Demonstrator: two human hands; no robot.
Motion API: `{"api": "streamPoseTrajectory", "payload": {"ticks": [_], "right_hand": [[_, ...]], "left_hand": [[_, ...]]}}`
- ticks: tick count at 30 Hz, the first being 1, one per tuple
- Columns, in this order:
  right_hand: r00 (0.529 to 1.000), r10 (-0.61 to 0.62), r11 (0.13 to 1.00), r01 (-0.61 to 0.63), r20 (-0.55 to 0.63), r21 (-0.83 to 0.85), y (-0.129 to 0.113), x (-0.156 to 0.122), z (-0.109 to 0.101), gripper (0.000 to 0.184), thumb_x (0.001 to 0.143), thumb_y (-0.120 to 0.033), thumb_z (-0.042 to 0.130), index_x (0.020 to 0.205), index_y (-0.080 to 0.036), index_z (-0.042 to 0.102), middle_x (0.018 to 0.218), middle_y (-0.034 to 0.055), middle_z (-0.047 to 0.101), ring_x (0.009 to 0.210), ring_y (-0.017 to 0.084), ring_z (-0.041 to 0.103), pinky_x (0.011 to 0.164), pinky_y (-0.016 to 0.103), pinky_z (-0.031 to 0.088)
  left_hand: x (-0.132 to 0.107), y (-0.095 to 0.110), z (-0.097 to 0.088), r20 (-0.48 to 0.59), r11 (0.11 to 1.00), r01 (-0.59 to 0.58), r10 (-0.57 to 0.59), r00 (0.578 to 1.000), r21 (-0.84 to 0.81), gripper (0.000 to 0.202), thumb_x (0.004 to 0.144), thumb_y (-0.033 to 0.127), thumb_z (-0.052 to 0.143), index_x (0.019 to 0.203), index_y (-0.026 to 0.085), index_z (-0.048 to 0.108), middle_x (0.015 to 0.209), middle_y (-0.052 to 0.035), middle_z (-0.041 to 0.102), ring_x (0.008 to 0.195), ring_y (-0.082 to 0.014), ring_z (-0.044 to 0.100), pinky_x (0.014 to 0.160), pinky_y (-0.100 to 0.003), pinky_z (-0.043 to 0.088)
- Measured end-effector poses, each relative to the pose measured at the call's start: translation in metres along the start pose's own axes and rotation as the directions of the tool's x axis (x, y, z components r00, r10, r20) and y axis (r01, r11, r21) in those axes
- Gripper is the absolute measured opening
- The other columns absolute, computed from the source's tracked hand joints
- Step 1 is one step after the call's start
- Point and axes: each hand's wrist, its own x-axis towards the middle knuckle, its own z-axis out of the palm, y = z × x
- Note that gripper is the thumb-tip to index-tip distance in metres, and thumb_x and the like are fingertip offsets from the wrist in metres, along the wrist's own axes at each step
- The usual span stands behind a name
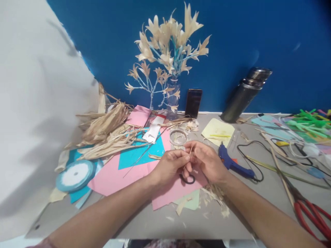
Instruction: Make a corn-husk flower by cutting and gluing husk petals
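Note:
My left hand and my right hand meet over a pink paper sheet at the middle of the grey table. Both pinch a thin, pale strip of dried husk that sticks up between the fingertips. A small pair of black-handled scissors lies just under the hands; whether a finger touches it I cannot tell. A roll of clear tape lies just behind the hands.
A heap of dried husks lies back left, a blue ribbon spool front left. A vase of husk flowers, a phone and a dark flask stand against the blue wall. A blue glue gun and red-handled shears lie right.

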Motion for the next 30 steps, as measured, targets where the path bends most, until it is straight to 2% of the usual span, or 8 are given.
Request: {"api": "streamPoseTrajectory", "payload": {"ticks": [2, 5, 10, 15, 18, 21, 27, 30], "right_hand": [[0.998, 0.008, 1.000, -0.009, 0.056, 0.017, -0.002, 0.002, -0.002, 0.035, 0.087, -0.050, 0.070, 0.102, -0.019, 0.067, 0.065, 0.0022, 0.067, 0.057, 0.021, 0.068, 0.055, 0.032, 0.050], [0.994, -0.049, 0.997, 0.042, -0.093, -0.072, -0.002, 0.005, -0.006, 0.024, 0.080, -0.040, 0.079, 0.079, -0.016, 0.073, 0.071, 0.0029, 0.066, 0.058, 0.015, 0.063, 0.057, 0.029, 0.049], [0.967, -0.074, 0.997, 0.074, -0.244, -0.011, 0.003, 0.009, -0.009, 0.035, 0.070, -0.035, 0.087, 0.055, -0.016, 0.061, 0.062, -0.0011, 0.057, 0.053, 0.010, 0.048, 0.051, 0.024, 0.039], [0.936, -0.071, 0.997, 0.081, -0.344, 0.016, 0.000, 0.011, -0.009, 0.033, 0.066, -0.038, 0.089, 0.064, -0.017, 0.065, 0.066, -0.0005, 0.065, 0.045, 0.005, 0.038, 0.043, 0.021, 0.029], [0.939, -0.044, 0.998, 0.056, -0.340, 0.027, -0.004, 0.011, -0.008, 0.033, 0.067, -0.042, 0.087, 0.072, -0.016, 0.068, 0.074, 0.0036, 0.071, 0.044, 0.005, 0.040, 0.041, 0.020, 0.029], [0.933, -0.044, 0.996, 0.069, -0.358, 0.057, -0.003, 0.012, -0.007, 0.037, 0.061, -0.037, 0.091, 0.080, -0.017, 0.067, 0.066, 0.0009, 0.070, 0.042, 0.004, 0.039, 0.040, 0.018, 0.031], [0.917, -0.102, 0.994, 0.078, -0.386, -0.077, -0.001, 0.009, -0.006, 0.032, 0.065, -0.034, 0.089, 0.079, -0.017, 0.066, 0.063, -0.0017, 0.067, 0.047, 0.006, 0.050, 0.043, 0.017, 0.041], [0.940, -0.070, 0.988, 0.019, -0.334, -0.154, -0.003, 0.005, -0.003, 0.030, 0.068, -0.037, 0.087, 0.075, -0.018, 0.066, 0.065, -0.0014, 0.066, 0.055, 0.012, 0.061, 0.051, 0.022, 0.053]], "left_hand": [[0.001, 0.001, -0.003, 0.019, 1.000, -0.005, 0.006, 1.000, -0.027, 0.032, 0.076, 0.042, 0.078, 0.076, 0.012, 0.065, 0.060, -0.0016, 0.063, 0.045, -0.0091, 0.055, 0.049, -0.023, 0.048], [0.000, 0.004, -0.002, 0.018, 1.000, -0.005, 0.005, 1.000, 0.015, 0.031, 0.076, 0.040, 0.078, 0.077, 0.012, 0.066, 0.059, -0.0016, 0.063, 0.046, -0.0093, 0.054, 0.048, -0.022, 0.047], [-0.001, 0.008, -0.002, -0.046, 0.989, -0.015, 0.022, 0.999, 0.146, 0.023, 0.075, 0.034, 0.077, 0.075, 0.012, 0.068, 0.060, -0.0027, 0.065, 0.048, -0.0095, 0.055, 0.049, -0.022, 0.046], [0.003, 0.010, -0.007, -0.141, 0.981, -0.028, 0.056, 0.988, 0.193, 0.021, 0.073, 0.032, 0.080, 0.077, 0.013, 0.071, 0.057, -0.0009, 0.064, 0.049, -0.0087, 0.054, 0.054, -0.021, 0.045], [0.004, 0.011, -0.008, -0.175, 0.983, -0.024, 0.056, 0.983, 0.183, 0.025, 0.071, 0.036, 0.081, 0.075, 0.014, 0.069, 0.052, 0.0014, 0.059, 0.048, -0.0092, 0.052, 0.053, -0.022, 0.045], [0.002, 0.014, -0.008, -0.181, 0.976, -0.053, 0.092, 0.979, 0.209, 0.026, 0.071, 0.037, 0.081, 0.074, 0.015, 0.067, 0.052, 0.0018, 0.059, 0.047, -0.0094, 0.051, 0.051, -0.022, 0.043], [-0.001, 0.019, -0.003, -0.196, 0.925, -0.120, 0.202, 0.960, 0.362, 0.020, 0.077, 0.033, 0.074, 0.075, 0.016, 0.064, 0.056, 0.0022, 0.058, 0.051, -0.0105, 0.052, 0.053, -0.023, 0.044], [-0.002, 0.019, 0.000, -0.204, 0.877, -0.166, 0.282, 0.937, 0.451, 0.016, 0.081, 0.031, 0.067, 0.077, 0.016, 0.063, 0.058, 0.0026, 0.056, 0.051, -0.0103, 0.051, 0.052, -0.023, 0.043]]}}
